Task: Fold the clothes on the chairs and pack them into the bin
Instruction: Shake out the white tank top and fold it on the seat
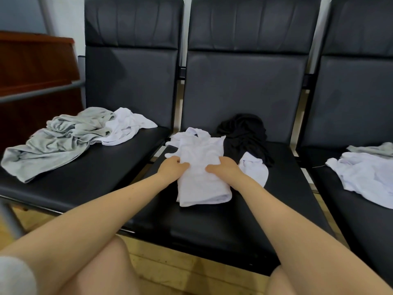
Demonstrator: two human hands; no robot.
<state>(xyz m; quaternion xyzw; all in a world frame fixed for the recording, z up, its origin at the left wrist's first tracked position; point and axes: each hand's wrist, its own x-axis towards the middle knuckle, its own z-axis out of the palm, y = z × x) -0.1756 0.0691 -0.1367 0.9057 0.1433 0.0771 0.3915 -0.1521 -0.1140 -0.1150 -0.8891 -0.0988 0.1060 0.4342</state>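
A partly folded white garment (201,184) lies as a narrow strip on the middle black chair seat (223,226). My left hand (173,168) grips its left edge with curled fingers. My right hand (225,167) grips its right edge the same way. A crumpled black garment (244,135) lies just behind it, and a small white piece (254,169) sits to the right of my right hand. No bin is in view.
The left chair seat (85,188) carries a crumpled grey garment (55,141) and a white one (125,126). The right chair holds a white garment (365,177) and a grey piece (374,149). A wooden cabinet (36,67) stands at far left. My knees are at the bottom.
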